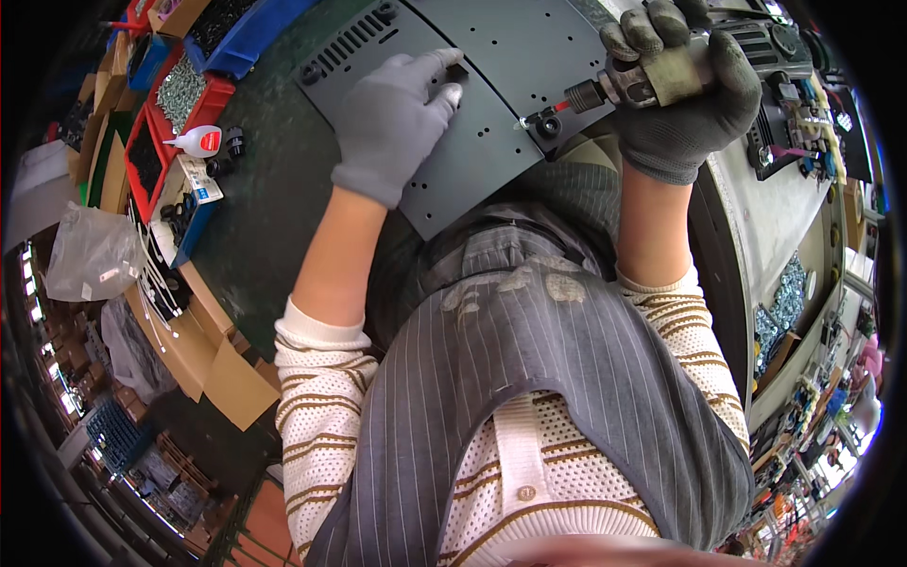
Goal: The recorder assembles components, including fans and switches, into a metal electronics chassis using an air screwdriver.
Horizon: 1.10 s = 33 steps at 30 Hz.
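A dark grey metal panel (491, 142) with holes, slots and a lengthwise seam lies on the bench in front of me. My left hand (392, 123), in a grey glove, rests on its left part, index finger stretched out and thumb apart. In my right hand (685, 104), also gloved, is a power screwdriver (666, 77), gripped round its body. Its red bit (564, 105) points left, toward a black round foot (546, 125) at the panel's near corner. Something small and shiny shows by the bit's end; whether it is a screw I cannot tell. Another black foot (312, 74) sits at the left corner.
Red bins (184, 94) of screws, a blue bin (227, 42) and a white squeeze bottle (198, 142) stand at the left. Nearer lie a clear plastic bag (94, 255) and an open cardboard box (236, 383). Loose metal parts (779, 307) lie at the right.
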### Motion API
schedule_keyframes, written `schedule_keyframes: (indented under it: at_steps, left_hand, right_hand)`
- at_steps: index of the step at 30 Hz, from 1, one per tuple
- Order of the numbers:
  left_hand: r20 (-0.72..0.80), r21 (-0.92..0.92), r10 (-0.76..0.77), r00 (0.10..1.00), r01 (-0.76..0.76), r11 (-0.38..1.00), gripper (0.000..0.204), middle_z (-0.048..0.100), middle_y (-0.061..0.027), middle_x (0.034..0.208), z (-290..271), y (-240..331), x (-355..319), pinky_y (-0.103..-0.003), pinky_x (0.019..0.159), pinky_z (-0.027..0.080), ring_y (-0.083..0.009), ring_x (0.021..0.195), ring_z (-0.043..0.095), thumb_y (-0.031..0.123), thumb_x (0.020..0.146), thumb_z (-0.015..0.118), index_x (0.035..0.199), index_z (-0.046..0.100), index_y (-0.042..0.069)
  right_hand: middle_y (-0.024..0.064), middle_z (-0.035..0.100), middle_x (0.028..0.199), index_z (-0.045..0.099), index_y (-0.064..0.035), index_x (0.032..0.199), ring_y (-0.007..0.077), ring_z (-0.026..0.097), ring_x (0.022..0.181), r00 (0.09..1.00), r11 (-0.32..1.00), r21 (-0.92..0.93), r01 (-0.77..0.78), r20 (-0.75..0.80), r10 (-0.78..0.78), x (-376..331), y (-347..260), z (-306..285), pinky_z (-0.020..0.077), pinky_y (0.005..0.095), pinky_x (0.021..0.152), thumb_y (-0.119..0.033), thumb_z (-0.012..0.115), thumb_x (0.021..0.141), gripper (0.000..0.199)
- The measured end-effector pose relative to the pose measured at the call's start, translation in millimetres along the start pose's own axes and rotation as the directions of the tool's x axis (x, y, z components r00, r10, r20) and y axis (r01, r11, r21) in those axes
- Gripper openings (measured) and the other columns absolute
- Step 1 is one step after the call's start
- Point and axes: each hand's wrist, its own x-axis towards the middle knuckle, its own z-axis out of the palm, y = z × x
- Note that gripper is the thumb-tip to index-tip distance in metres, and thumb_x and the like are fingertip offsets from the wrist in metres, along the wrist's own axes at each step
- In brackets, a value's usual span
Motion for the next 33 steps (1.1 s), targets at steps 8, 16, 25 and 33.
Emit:
schedule_keyframes:
  at_steps: [8, 16, 25, 33]
  left_hand:
    - [0.388, -0.37, 0.0, 0.922, 0.156, 0.916, 0.028, 0.068, -0.007, 0.084, -7, -1, 8, -0.027, 0.071, 0.049, -0.0145, 0.078, 0.064, 0.026, 0.08, 0.069, 0.102, 0.067, 0.007]
    - [0.061, -0.115, 0.063, 0.996, -0.055, 0.992, 0.028, 0.065, -0.008, 0.082, 13, 14, -29, -0.031, 0.067, 0.048, -0.0209, 0.07, 0.06, 0.027, 0.079, 0.069, 0.103, 0.067, 0.013]
    - [0.045, -0.064, 0.099, 0.994, -0.096, 0.993, 0.031, 0.063, -0.0077, 0.081, 33, 26, -46, -0.039, 0.06, 0.049, -0.0274, 0.069, 0.063, 0.041, 0.082, 0.061, 0.102, 0.066, 0.018]
    - [0.101, -0.043, 0.119, 0.988, -0.115, 0.992, 0.034, 0.061, -0.0057, 0.076, 27, 27, -55, -0.036, 0.058, 0.047, -0.0247, 0.066, 0.06, 0.039, 0.08, 0.065, 0.107, 0.067, 0.019]
  right_hand:
    - [0.0047, 0.056, 0.079, 0.049, -0.004, 0.117, 0.0191, 0.054, 0.065, 0.79, 0.91, 0.291, -0.297, 0.61, 0.063, 4, -1, -33, 0.0433, 0.0337, 0.059, -0.032, 0.054, 0.082, 0.045]
    - [0.013, 0.057, 0.088, 0.048, 0.0012, 0.116, 0.0242, 0.056, 0.075, 0.789, 0.986, -0.163, -0.02, 0.603, 0.116, -7, -2, -35, 0.0466, 0.0378, 0.068, -0.014, 0.052, 0.081, 0.039]
    - [0.0119, 0.053, 0.103, 0.045, -0.0028, 0.121, 0.0231, 0.056, 0.08, 0.768, 0.898, -0.382, 0.221, 0.635, 0.082, -14, 15, -40, 0.048, 0.041, 0.068, -0.008, 0.052, 0.079, 0.043]
    - [0.0074, 0.05, 0.117, 0.045, -0.0148, 0.123, 0.0218, 0.054, 0.087, 0.721, 0.951, -0.292, 0.102, 0.68, 0.132, -12, 7, -42, 0.0452, 0.0417, 0.069, -0.004, 0.05, 0.081, 0.043]
